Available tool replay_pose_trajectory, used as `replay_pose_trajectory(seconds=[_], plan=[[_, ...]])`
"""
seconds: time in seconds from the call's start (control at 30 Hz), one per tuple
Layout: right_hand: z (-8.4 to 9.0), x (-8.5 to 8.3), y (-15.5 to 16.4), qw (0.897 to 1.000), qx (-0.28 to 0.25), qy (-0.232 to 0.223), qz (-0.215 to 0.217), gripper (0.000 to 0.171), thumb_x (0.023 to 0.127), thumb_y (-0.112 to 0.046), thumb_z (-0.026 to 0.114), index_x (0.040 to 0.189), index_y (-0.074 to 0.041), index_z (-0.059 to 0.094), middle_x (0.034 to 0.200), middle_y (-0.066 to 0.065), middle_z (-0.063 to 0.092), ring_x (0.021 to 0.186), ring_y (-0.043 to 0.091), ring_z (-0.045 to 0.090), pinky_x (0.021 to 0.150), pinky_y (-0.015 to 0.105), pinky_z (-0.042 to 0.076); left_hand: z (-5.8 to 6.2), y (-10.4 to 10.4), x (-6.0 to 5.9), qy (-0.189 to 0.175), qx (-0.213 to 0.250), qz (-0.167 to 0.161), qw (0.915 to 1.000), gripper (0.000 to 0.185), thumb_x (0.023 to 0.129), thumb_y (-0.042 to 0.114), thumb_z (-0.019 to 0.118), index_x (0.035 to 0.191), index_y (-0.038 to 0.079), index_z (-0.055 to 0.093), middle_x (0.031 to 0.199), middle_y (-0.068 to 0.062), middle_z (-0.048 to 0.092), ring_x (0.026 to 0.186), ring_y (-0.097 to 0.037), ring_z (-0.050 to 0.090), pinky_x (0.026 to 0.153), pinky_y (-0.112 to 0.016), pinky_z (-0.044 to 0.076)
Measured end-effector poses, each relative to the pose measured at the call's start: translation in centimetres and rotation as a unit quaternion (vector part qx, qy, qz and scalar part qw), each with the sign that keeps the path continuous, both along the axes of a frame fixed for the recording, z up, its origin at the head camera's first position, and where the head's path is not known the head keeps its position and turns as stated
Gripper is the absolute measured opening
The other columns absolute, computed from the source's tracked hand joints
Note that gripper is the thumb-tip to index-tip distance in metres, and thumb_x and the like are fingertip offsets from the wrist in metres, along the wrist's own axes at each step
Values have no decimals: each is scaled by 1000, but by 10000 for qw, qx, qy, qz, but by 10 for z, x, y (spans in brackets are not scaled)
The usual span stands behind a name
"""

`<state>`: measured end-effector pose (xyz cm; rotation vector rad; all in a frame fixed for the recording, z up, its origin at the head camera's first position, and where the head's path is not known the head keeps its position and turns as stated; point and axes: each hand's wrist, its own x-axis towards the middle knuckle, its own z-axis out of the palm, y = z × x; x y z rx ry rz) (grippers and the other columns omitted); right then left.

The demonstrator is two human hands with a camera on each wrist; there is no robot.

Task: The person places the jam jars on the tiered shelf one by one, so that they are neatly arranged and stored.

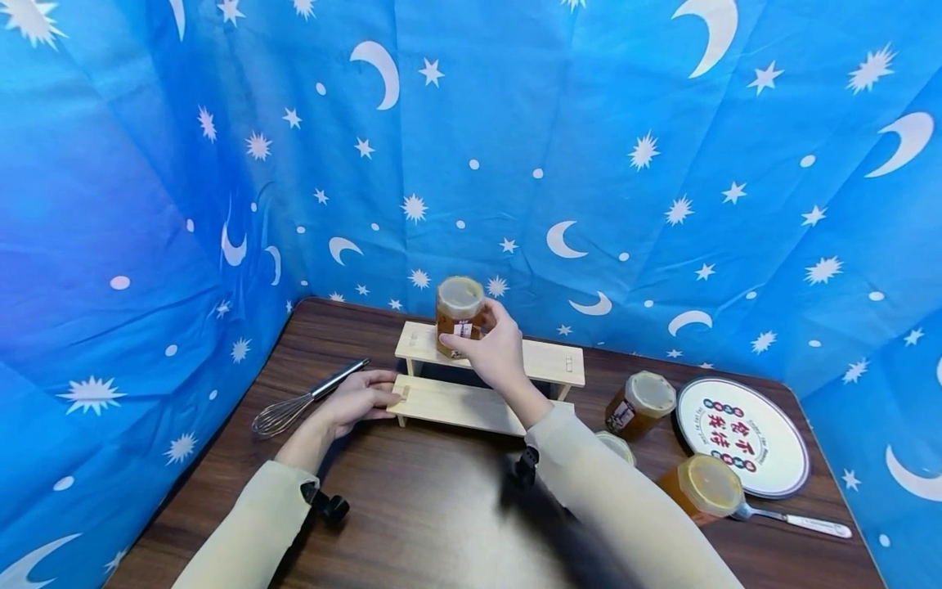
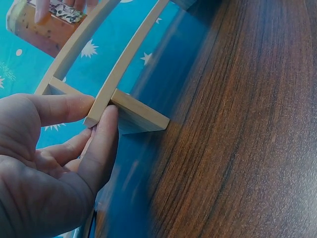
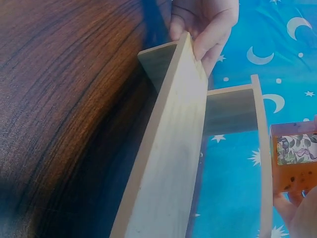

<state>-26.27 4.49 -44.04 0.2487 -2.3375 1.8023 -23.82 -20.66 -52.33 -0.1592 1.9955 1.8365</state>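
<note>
My right hand (image 1: 500, 343) grips a jar (image 1: 458, 307) of amber contents with a pale lid and a label. The jar is at the left part of the upper tier of a two-tier wooden shelf (image 1: 456, 405); whether its base touches the board I cannot tell. With thumb and fingers, my left hand (image 2: 64, 144) pinches the left end of the lower board (image 2: 129, 54). In the right wrist view, the held jar (image 3: 297, 158) shows at the right edge, partly cut off.
Left of the shelf lies a whisk (image 1: 294, 409). To the right stand a jar (image 1: 640, 405), another jar (image 1: 702, 487) and a third lid (image 1: 616, 446), partly hidden by my sleeve. A white plate (image 1: 773, 417) and a metal utensil (image 1: 802, 521) lie beyond them. Blue cloth (image 1: 500, 123) surrounds the table.
</note>
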Motion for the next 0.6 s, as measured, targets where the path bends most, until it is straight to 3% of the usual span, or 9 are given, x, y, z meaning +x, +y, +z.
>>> replay_pose_trajectory(seconds=[0.6], plan=[[2,2,3,9996,124,-201,131,78,80,-20,93,146,-14,52,129,0,66,118,17,61,101,42,55,1,1,1,78,39,-32,10000,61,97,-1,66,151,-9,41,141,-28,56,108,-26,68,87,-37,62]])
